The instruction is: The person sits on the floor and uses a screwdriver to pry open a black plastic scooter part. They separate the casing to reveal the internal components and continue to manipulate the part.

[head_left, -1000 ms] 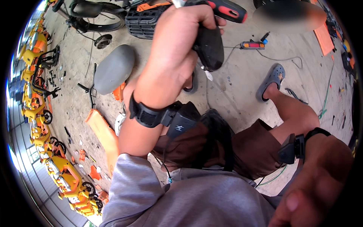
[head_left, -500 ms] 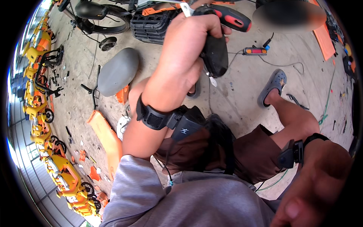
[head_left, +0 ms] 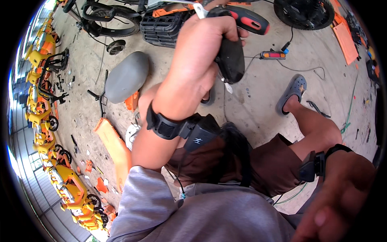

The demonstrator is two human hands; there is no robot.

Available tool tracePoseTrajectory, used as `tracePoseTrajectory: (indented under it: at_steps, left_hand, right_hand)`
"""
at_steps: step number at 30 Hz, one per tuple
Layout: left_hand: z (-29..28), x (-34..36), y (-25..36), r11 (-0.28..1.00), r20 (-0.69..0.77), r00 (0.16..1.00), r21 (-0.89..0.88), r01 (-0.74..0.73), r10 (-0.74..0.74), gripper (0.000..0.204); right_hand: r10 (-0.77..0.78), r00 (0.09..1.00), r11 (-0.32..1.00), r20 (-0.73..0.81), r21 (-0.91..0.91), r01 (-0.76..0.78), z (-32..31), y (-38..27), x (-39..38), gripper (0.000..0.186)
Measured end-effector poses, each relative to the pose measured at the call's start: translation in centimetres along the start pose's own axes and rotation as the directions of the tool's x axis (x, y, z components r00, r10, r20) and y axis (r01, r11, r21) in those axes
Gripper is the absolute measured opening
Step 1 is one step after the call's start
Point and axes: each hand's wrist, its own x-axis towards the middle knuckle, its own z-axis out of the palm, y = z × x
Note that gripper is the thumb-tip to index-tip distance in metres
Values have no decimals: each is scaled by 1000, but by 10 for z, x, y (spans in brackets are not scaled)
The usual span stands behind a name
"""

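The left hand (head_left: pixel 201 36) was raised above the floor with its fingers wrapped round a dark black oblong piece (head_left: pixel 231 66), whose long axis ran nearly upright in view, its rounded lower end pointing toward the wearer. Beside it, a black-and-red tool handle (head_left: pixel 250 20) slanted down to the right, butt end outward. The right hand (head_left: pixel 334 209) was blurred and shadowed; its fingers' state could not be told. A stained grey concrete floor (head_left: pixel 258 105) carried a grey oval seat (head_left: pixel 127 76) and a long orange panel (head_left: pixel 113 141); yellow scooters (head_left: pixel 66 181) lined the left side.
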Motion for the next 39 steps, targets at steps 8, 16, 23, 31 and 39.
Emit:
tracePoseTrajectory:
  at_steps: [8,16,23,31,39]
  left_hand:
    - [-9,2,-1,998,4,999,50,33,-33,38]
    - [5,-1,-2,999,-38,999,-49,8,-9,17]
    - [-6,1,-3,997,19,998,36,64,-65,42]
    - [-1,2,-2,997,60,998,74,21,-25,61]
    - [0,3,-9,997,11,998,40,65,-66,55]
  right_hand:
    - [-8,1000,1000,11,13,8,10,-3,10,25]
    - [6,1000,1000,-5,6,-6,3,-2,1,25]
    - [-8,1000,1000,3,15,8,9,-3,10,25]
    - [13,1000,1000,-5,1,-13,0,-1,0,25]
    - [12,1000,1000,12,12,-12,8,-5,8,26]
